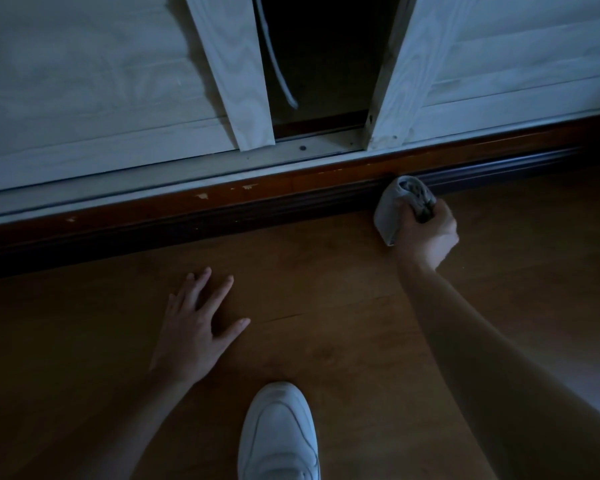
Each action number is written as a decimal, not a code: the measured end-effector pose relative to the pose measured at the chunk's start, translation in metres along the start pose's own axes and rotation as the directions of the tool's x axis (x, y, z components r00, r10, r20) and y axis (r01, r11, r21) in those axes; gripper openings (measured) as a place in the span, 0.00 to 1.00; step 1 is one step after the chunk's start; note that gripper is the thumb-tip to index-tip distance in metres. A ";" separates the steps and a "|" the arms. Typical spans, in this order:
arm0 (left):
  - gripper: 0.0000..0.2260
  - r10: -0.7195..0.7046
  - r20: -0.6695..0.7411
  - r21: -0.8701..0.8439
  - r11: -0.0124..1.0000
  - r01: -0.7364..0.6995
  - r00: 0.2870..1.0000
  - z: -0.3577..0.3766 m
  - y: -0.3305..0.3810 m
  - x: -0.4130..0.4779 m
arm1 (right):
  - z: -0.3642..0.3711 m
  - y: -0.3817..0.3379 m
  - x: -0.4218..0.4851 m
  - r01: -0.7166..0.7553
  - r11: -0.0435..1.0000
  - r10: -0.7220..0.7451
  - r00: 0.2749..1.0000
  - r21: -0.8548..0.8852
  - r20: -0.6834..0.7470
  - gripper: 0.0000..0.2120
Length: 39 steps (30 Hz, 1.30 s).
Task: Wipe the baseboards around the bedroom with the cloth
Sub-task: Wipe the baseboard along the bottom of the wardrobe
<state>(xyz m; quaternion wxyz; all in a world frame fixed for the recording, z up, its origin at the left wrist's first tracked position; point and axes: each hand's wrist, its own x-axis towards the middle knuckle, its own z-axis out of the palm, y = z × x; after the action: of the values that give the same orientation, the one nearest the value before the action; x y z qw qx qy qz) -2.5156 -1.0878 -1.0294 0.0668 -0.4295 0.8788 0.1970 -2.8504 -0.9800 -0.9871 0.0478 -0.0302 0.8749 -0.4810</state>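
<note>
Down at the dark baseboard [291, 202], my right hand [426, 233] grips the bunched cloth [394, 206] against it; left hand [194, 327] flat, fingers spread, on the floor [326, 289]. I'd press firmly along the groove.

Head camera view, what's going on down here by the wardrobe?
A person is down low on the wooden floor, apparently wiping. Their right hand grips a bunched grey cloth held against the dark baseboard that runs below the pale sliding doors, just right of the dark gap between them. The left hand rests flat on the floor with fingers spread, probably for support. A white shoe shows at the bottom edge.
</note>
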 end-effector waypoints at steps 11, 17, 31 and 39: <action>0.42 -0.027 0.001 0.011 1.000 0.027 1.000 0.001 0.005 0.000 | 0.037 -0.011 -0.047 -0.215 0.945 0.211 0.977 0.245 0.041 0.05; 0.42 -0.028 -0.004 -0.002 1.000 0.028 1.000 0.000 0.008 -0.001 | 0.037 -0.013 -0.049 -0.209 0.952 0.210 0.978 0.222 0.022 0.05; 0.43 -0.035 -0.019 -0.020 0.999 0.035 0.999 -0.001 0.010 0.000 | 0.075 -0.029 -0.111 -0.237 0.947 0.210 0.968 0.219 0.141 0.07; 0.42 -0.032 -0.046 -0.054 0.998 0.029 0.998 0.004 0.009 0.000 | 0.091 -0.038 -0.139 -0.274 0.931 0.203 0.938 0.240 0.282 0.08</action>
<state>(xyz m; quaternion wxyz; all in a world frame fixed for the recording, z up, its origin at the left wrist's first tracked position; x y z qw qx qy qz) -2.5227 -1.0817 -1.0302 0.0378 -0.4490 0.8678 0.2095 -2.7019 -1.0630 -0.9963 0.2208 0.0230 0.7832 -0.5807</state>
